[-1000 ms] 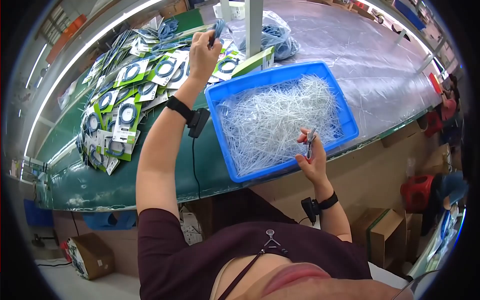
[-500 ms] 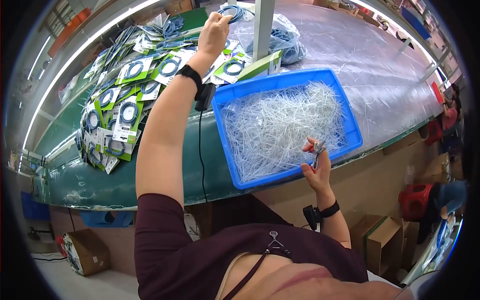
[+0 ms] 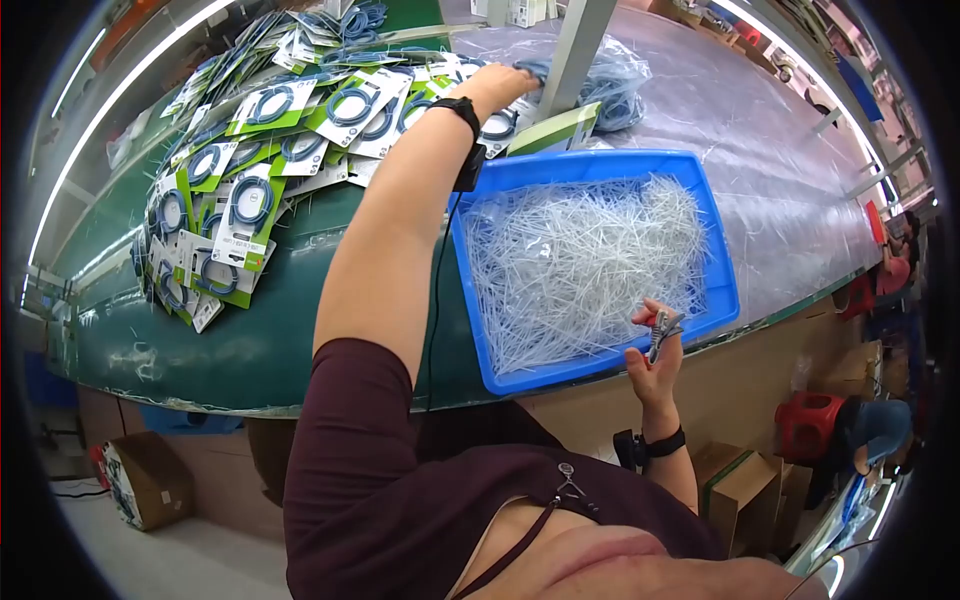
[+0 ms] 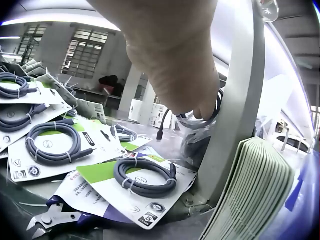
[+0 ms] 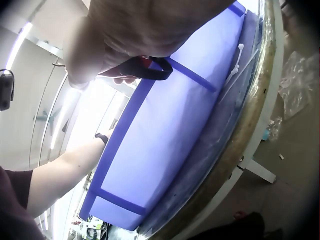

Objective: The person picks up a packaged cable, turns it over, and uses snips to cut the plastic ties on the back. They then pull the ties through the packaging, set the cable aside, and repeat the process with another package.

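Observation:
Beside the grey post, at the plastic bag of cables (image 3: 612, 90), the left hand (image 3: 497, 88) reaches out. Seen from the left wrist, that hand (image 4: 172, 60) has its fingers bent at a dark coiled cable (image 4: 218, 102), whose connector (image 4: 160, 133) hangs down; the fingertips are partly hidden. The right hand (image 3: 655, 378) grips small metal cutters (image 3: 661, 338) over the near right rim of the blue tray (image 3: 722, 290). In the right wrist view the right hand (image 5: 145, 30) is around their dark and red handle (image 5: 159, 70).
White plastic strips (image 3: 585, 265) fill the tray. Carded cable coils (image 3: 252, 200) lie heaped at the left. Green-edged cards (image 4: 255, 190) stand by the post (image 4: 240, 95). Another pair of cutters (image 4: 50, 218) lies below the cards. A black cord (image 3: 432, 330) runs beside the tray.
From above the carded coils, the left hand has moved right with a cable coil to the post and bag. The right hand still holds the cutters near the tray rim. The head view has shifted.

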The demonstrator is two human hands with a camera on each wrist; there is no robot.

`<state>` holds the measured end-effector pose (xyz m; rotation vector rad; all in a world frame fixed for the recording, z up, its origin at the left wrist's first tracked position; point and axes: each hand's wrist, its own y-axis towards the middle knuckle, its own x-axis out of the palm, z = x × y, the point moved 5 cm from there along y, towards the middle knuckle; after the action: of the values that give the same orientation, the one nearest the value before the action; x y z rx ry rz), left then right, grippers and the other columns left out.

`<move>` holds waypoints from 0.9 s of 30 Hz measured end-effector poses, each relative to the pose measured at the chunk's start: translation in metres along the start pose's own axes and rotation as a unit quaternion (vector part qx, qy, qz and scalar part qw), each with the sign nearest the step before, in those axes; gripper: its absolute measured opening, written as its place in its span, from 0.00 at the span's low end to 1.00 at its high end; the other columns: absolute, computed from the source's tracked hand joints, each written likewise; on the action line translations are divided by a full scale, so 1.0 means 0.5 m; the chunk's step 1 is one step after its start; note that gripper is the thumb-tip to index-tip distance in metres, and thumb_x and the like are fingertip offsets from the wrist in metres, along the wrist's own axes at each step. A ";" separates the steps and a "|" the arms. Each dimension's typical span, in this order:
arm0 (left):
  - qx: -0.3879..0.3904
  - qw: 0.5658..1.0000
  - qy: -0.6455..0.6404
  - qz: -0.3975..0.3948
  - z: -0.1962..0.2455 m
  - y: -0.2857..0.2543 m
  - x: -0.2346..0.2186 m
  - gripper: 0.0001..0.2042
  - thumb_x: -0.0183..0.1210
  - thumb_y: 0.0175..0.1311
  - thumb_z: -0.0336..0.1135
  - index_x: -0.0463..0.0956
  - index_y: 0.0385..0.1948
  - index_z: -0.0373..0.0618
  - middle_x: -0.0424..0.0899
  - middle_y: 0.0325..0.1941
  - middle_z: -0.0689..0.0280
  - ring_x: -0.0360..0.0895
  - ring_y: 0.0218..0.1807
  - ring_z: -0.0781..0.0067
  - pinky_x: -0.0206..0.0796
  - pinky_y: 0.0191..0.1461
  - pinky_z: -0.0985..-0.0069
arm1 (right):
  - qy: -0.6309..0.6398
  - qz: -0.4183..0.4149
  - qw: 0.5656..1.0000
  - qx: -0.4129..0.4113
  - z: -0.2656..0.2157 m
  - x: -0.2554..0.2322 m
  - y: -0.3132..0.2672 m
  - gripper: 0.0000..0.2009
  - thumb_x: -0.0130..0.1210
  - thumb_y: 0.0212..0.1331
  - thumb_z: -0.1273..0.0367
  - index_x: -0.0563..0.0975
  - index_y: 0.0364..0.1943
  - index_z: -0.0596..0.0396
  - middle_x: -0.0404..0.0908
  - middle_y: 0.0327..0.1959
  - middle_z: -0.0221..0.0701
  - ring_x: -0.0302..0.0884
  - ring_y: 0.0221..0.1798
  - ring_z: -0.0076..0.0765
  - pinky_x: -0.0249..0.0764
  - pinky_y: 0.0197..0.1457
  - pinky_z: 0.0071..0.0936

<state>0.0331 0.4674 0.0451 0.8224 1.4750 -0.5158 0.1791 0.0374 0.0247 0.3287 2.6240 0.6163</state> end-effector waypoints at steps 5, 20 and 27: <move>0.059 0.996 0.000 0.064 -0.003 -0.041 -0.028 0.33 0.53 0.59 0.20 0.58 0.68 0.53 0.70 0.66 0.61 0.77 0.57 0.61 0.71 0.58 0.70 | -0.019 -0.005 1.000 0.007 0.000 0.002 -0.004 0.33 0.61 0.55 0.53 0.68 0.58 0.63 0.72 0.43 0.34 0.69 0.47 0.32 0.64 0.55 0.31; -0.041 0.869 -0.484 0.091 0.038 0.048 0.071 0.30 0.53 0.58 0.23 0.60 0.66 0.47 0.74 0.62 0.58 0.82 0.46 0.64 0.75 0.47 0.71 | -0.053 -0.034 0.998 -0.006 -0.001 0.002 -0.003 0.33 0.62 0.55 0.53 0.68 0.58 0.62 0.71 0.43 0.34 0.67 0.47 0.32 0.62 0.55 0.32; -0.141 0.795 -0.588 0.051 -0.106 0.000 0.003 0.18 0.54 0.59 0.31 0.75 0.52 0.41 0.81 0.53 0.57 0.83 0.41 0.62 0.75 0.47 0.66 | -0.054 -0.034 0.998 -0.005 0.003 0.001 -0.003 0.33 0.62 0.55 0.54 0.68 0.58 0.63 0.70 0.44 0.35 0.67 0.47 0.32 0.62 0.55 0.31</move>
<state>-0.0017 0.5071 0.0487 0.1961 0.3124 -0.5450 0.1790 0.0367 0.0224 0.2612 2.5173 0.5715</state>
